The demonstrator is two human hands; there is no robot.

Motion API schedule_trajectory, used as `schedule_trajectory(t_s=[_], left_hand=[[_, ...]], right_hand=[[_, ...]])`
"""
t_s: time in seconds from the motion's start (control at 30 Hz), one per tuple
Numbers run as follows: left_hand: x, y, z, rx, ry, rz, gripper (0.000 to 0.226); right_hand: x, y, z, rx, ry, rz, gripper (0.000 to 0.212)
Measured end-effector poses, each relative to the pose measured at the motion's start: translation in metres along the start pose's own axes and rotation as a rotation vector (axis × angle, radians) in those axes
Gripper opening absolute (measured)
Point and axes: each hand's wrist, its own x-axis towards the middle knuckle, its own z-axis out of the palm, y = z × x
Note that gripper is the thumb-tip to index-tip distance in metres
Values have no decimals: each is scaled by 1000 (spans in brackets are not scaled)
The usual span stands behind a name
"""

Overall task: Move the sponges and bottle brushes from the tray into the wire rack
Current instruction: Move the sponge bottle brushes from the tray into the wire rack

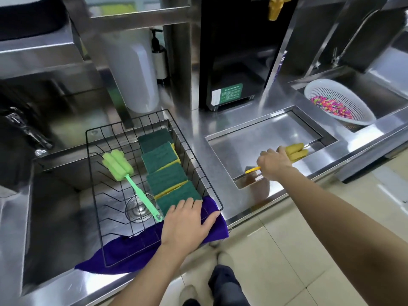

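A: From the head view, with the wire rack (123, 164) as the reference, where were the hands?

B: The left hand (186, 221) lay flat, fingers spread and gripping nothing, over the rack's near right corner, resting on a purple cloth (123, 250) draped under the rack's front edge. Its fingertips touched the nearest green sponge (176, 196).

A: And inside the rack?

B: Four green-and-yellow sponges (163, 162) stood in an overlapping row along the rack's right side, running from the far end to the near end. Left of them a green bottle brush (118, 165) lay diagonally, foam head toward the far left, handle tip ending just beside the left hand's thumb side. The rack sat over a steel sink (55, 206).

A: The right hand?

B: The right hand (274, 163) was well to the right of the rack, over a shallow steel tray (254, 140) sunk in the counter. It was closed around the handle of a yellow bottle brush (294, 152). The yellow foam head stuck out beyond the knuckles, away from the rack, and the handle's end poked out on the rack side of the fist.

A: Was that brush resting on the tray?

B: I could not tell whether it touched the tray or was just above it.

A: Anything further off?

B: A white colander (337, 104) with colourful pieces sat well beyond the tray, to the right of the rack.
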Motion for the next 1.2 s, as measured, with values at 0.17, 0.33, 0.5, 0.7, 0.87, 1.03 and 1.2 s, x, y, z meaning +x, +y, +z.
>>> schedule_trajectory(t_s=[0.17,0.33,0.5,0.7,0.87,1.03,1.2], left_hand=[[0,-1,-2,34,-18,8,65],[-3,-5,-1,9,29,-13,62],[-13,-17,-7,-5,75,-47,55],[-22,-33,1,-63,220,-63,47],[-32,-46,8,-98,301,-37,45],[-35,-49,8,-101,312,-37,43],[-35,-50,10,-78,343,-13,42]], right_hand=[[-1,4,-22,182,175,222,27],[-3,-1,-63,436,285,296,33],[-4,-34,-92,607,518,118,32],[1,-105,-116,404,914,-250,17],[-5,-165,-123,231,953,-492,37],[-4,-211,-118,165,813,-637,37],[-4,-239,-106,1,623,-710,45]])
